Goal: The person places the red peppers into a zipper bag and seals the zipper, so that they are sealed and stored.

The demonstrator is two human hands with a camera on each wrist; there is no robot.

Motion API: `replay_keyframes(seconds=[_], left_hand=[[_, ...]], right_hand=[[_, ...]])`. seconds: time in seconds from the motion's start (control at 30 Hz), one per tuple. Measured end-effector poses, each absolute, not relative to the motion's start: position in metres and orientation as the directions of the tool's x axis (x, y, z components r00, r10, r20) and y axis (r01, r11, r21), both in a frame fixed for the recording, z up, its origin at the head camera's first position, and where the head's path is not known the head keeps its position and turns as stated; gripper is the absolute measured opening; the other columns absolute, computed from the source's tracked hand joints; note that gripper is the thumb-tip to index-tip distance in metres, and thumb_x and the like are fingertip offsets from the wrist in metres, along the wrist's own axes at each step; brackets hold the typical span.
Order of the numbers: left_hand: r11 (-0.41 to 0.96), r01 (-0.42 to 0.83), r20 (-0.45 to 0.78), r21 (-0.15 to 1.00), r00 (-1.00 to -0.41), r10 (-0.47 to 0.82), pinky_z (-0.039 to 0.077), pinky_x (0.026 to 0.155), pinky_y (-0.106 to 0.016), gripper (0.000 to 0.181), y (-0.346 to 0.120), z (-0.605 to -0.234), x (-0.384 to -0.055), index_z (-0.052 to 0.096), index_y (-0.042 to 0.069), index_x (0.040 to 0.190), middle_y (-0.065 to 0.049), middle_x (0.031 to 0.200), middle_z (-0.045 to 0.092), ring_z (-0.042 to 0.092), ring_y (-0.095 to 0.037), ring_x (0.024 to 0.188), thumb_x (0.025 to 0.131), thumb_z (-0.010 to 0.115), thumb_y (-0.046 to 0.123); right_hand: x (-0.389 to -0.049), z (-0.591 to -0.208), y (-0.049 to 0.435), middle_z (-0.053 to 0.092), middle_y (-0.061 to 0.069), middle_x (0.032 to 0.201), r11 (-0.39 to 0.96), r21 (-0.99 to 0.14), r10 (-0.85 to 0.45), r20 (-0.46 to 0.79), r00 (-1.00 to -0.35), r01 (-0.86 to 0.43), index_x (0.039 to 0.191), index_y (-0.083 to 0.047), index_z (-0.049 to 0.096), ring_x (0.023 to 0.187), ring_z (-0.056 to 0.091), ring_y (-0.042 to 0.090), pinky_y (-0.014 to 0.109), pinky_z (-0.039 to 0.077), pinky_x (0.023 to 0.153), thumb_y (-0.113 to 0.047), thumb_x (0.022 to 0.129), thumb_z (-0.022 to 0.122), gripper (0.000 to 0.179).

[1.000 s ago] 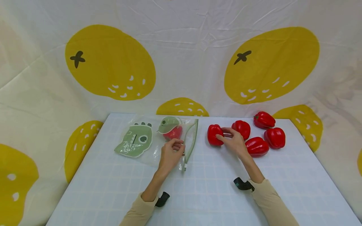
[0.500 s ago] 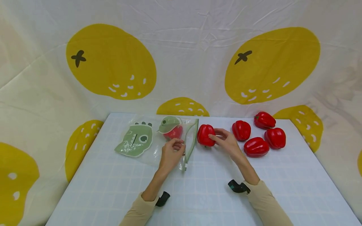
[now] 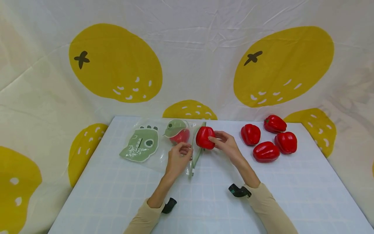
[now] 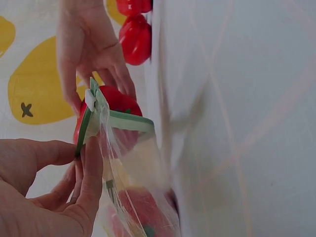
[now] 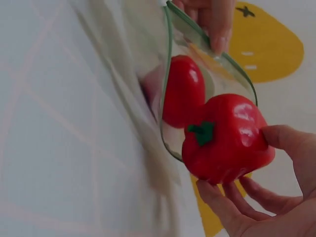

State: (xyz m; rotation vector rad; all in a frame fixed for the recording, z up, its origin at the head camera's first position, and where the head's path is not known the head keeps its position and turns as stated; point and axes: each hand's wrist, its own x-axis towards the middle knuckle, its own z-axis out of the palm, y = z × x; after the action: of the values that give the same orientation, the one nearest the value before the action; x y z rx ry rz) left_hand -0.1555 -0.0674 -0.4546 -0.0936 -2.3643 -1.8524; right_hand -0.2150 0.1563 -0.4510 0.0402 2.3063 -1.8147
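The hands are both occupied, each on its own half of the work: the left hand (image 3: 179, 157) pinches the bag's green rim (image 4: 131, 120) between thumb and fingers, while the right hand (image 3: 226, 144) holds a glossy red bell pepper with a green stem (image 3: 204, 138), its thumb and curled fingers spread round opposite sides. That held pepper is at the mouth of the clear plastic zip bag printed with a green dinosaur (image 3: 140, 145); whether any part of it has crossed the rim I cannot tell. The left-hand pinch seems meant to lift one lip of the bag away from the other, as soft film would probably sag together unsupported. The right hand grips from the side away from the bag, presumably so that no fingers lie between pepper and mouth. Inside the bag, another red bell pepper (image 3: 179, 136) likely helps weigh the film down. The bag lies on the pale checked table (image 3: 117, 195) with its mouth towards the four loose red bell peppers (image 3: 266, 151) on the person's right, which probably makes for a short, straight reach.
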Motion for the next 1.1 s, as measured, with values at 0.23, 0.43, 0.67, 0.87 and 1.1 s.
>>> replay_keyframes(seconds=[0.23, 0.43, 0.67, 0.87, 1.1], left_hand=[[0.226, 0.161, 0.175, 0.961, -0.984, -0.042, 0.061, 0.062, -0.025, 0.015, -0.067, -0.455, -0.158, 0.070, -0.005, 0.106, -0.014, 0.088, 0.071, 0.068, -0.022, 0.074, 0.092, 0.072, 0.001], [0.217, 0.165, 0.176, 0.962, -0.984, -0.034, 0.061, 0.062, -0.025, 0.014, -0.066, -0.454, -0.158, 0.070, -0.003, 0.106, -0.014, 0.090, 0.071, 0.068, -0.023, 0.076, 0.093, 0.072, 0.000], [0.248, 0.186, 0.197, 0.951, -0.980, -0.021, 0.060, 0.063, -0.023, 0.013, -0.065, -0.455, -0.157, 0.071, -0.001, 0.105, -0.012, 0.090, 0.072, 0.068, -0.022, 0.076, 0.094, 0.072, 0.003], [0.259, 0.217, 0.229, 0.941, -0.973, -0.016, 0.059, 0.064, -0.022, 0.011, -0.065, -0.457, -0.156, 0.072, 0.000, 0.105, -0.011, 0.090, 0.072, 0.069, -0.023, 0.076, 0.094, 0.072, 0.003], [0.277, 0.228, 0.241, 0.934, -0.970, -0.016, 0.059, 0.066, -0.021, 0.010, -0.064, -0.455, -0.156, 0.073, 0.001, 0.102, -0.010, 0.087, 0.072, 0.068, -0.022, 0.076, 0.093, 0.072, 0.002]], right_hand=[[-0.218, -0.455, 0.143, 0.054, 0.011, 0.147, 0.213, -0.967, -0.118, -0.170, -0.978, 0.142, 0.147, -0.012, 0.051, 0.132, 0.053, 0.030, 0.043, 0.054, 0.101, -0.039, 0.092, 0.077, 0.067], [-0.220, -0.460, 0.131, 0.058, 0.015, 0.142, 0.216, -0.970, -0.122, -0.140, -0.983, 0.111, 0.145, -0.009, 0.053, 0.127, 0.058, 0.033, 0.041, 0.056, 0.099, -0.040, 0.094, 0.074, 0.063], [-0.222, -0.466, 0.118, 0.060, 0.016, 0.139, 0.252, -0.961, -0.088, -0.142, -0.986, 0.116, 0.143, -0.007, 0.054, 0.124, 0.060, 0.033, 0.041, 0.056, 0.098, -0.040, 0.095, 0.074, 0.062], [-0.222, -0.470, 0.112, 0.063, 0.016, 0.135, 0.317, -0.944, -0.070, -0.118, -0.991, 0.090, 0.141, -0.007, 0.057, 0.121, 0.062, 0.032, 0.039, 0.057, 0.097, -0.041, 0.095, 0.072, 0.059], [-0.223, -0.477, 0.108, 0.065, 0.018, 0.131, 0.323, -0.946, -0.089, -0.071, -0.993, 0.039, 0.138, -0.003, 0.059, 0.116, 0.066, 0.032, 0.037, 0.060, 0.090, -0.043, 0.096, 0.070, 0.058]])
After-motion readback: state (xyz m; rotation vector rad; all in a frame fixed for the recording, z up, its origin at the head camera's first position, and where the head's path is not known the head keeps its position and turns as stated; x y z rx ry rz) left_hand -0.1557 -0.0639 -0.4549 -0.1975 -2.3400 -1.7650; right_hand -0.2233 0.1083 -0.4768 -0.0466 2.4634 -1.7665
